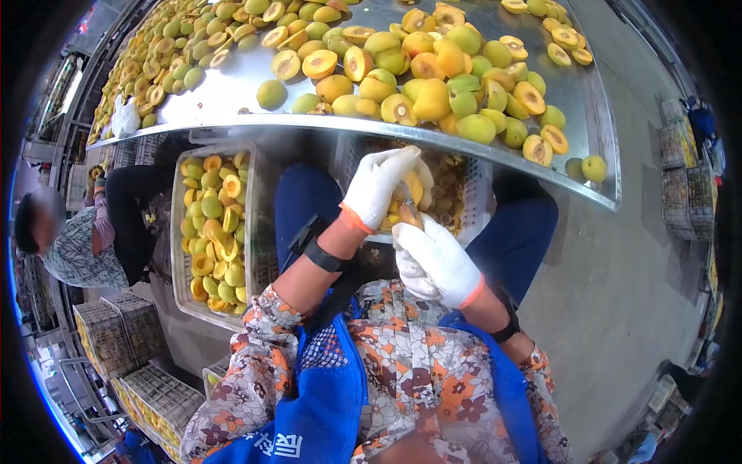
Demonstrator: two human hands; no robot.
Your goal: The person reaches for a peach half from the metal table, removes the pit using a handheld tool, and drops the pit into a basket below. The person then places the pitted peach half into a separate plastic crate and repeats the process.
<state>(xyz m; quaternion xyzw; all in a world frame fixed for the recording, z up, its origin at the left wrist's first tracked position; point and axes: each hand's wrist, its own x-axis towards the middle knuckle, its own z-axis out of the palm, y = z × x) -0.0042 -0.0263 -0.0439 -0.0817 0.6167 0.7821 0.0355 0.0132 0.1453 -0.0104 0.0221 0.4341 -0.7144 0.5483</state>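
Both of my hands wear white gloves and meet above a crate between my knees. My left hand (382, 189) is closed round a yellow peach half (415, 185), which is partly hidden by the fingers. Just below it, my right hand (437, 259) grips a small pitting tool with a brownish handle (410, 215); its tip is against or very near the fruit. Under my hands, the white plastic crate (481, 203) holds brownish-yellow pieces that I cannot make out clearly.
A metal table (224, 100) ahead bears many yellow-green peaches, whole and halved, and a white plastic bag (125, 117). Left of my knee stands a crate (182, 271) full of peach halves. A person (85, 240) sits farther left, near stacked crates (120, 332).
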